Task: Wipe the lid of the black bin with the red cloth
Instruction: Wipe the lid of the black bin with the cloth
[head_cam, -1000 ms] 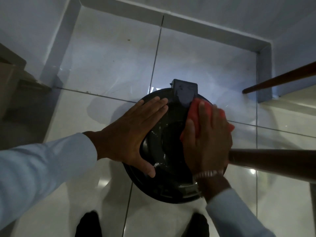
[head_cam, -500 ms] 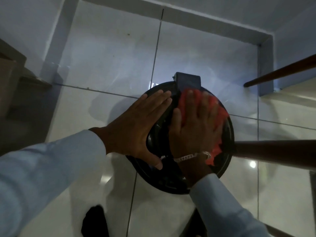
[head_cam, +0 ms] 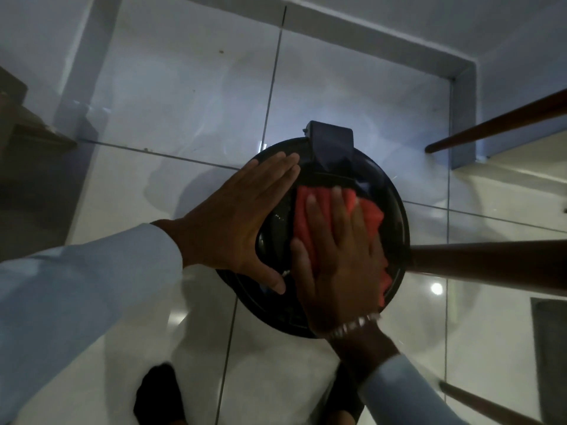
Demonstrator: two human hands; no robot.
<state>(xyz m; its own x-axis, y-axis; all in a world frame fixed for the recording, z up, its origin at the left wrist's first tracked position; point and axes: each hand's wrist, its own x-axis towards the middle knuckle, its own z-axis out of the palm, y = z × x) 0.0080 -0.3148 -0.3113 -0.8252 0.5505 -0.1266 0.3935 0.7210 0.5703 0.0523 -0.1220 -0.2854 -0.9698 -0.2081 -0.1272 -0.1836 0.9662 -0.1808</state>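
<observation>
The round black bin lid lies below me on the tiled floor, its hinge block at the far edge. My left hand rests flat on the lid's left side, fingers together and extended, thumb spread. My right hand presses the red cloth flat against the middle and right of the lid. The cloth shows beyond my fingertips and along the right of my palm. Most of the lid's centre is hidden under both hands.
Glossy white floor tiles surround the bin. Dark wooden furniture legs reach in from the right, one touching the lid's right edge, another higher up. A skirting board runs along the far wall. My dark shoes stand near the bottom.
My right hand with the cloth slid from the far right of the lid toward its centre and nearer me. My left hand kept its place on the lid's left side.
</observation>
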